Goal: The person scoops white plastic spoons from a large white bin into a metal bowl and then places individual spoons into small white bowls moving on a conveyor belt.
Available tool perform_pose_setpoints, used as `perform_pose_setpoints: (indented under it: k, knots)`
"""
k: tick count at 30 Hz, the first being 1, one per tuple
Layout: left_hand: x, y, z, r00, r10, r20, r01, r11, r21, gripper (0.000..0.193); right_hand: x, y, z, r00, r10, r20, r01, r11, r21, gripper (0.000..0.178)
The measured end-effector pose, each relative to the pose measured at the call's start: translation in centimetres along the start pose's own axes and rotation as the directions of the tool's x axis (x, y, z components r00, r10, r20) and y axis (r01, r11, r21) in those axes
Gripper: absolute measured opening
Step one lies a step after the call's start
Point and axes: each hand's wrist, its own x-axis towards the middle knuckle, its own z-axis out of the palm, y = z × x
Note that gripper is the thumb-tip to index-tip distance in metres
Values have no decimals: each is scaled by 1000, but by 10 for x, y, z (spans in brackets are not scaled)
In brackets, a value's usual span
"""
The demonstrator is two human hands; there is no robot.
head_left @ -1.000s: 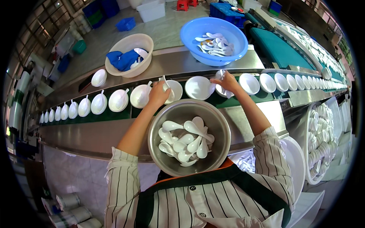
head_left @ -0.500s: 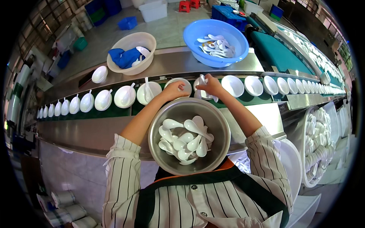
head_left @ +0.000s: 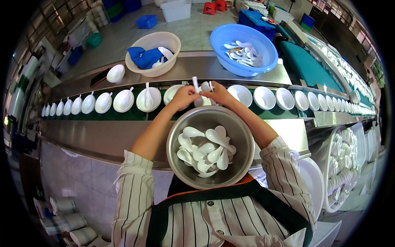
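Observation:
Ahead of me, white bowls (head_left: 148,105) stand in a row along a green belt. Those to the left hold one white spoon (head_left: 147,96) each, while the bowls to the right (head_left: 264,97) show none. My left hand (head_left: 184,98) is closed, its fingertips pinching a white spoon (head_left: 195,83) with its handle up. Close beside it, my right hand (head_left: 220,94) is closed around a few white spoons (head_left: 205,86). Both hands are over the belt, partly hiding the bowls beneath. Below them, a steel basin (head_left: 175,164) in front of my body holds many loose white spoons (head_left: 201,152).
Beyond the belt, a cream basin (head_left: 138,71) holds blue cloth and spoons, and a blue basin (head_left: 247,73) holds more spoons. A small white bowl (head_left: 115,73) sits on the far ledge. At right are a teal conveyor (head_left: 308,66) and a tub of white ware (head_left: 343,164).
The bowls have shifted left along the belt. My hands have come together, and my left hand now meets a spoon at my right hand. The head view has turned slightly.

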Motion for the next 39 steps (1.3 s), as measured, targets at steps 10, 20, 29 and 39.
perform_pose_setpoints:
  k: [10,20,29,39]
  knots:
    - [-32,-20,-66,875,13,-484,360,651,668,44,2,3,1,994,106,21,-103,988,-112,36]
    - [-38,-1,-30,987,163,-8,-115,728,676,36,12,5,-6,985,155,-68,-123,929,348,31]
    - [-25,-17,-65,992,-73,105,-48,549,834,20,23,-12,-8,888,-364,-282,246,892,-379,47]
    - [-15,15,-55,922,147,-359,-61,969,240,22,-113,-87,13,739,162,654,515,491,-703,31]
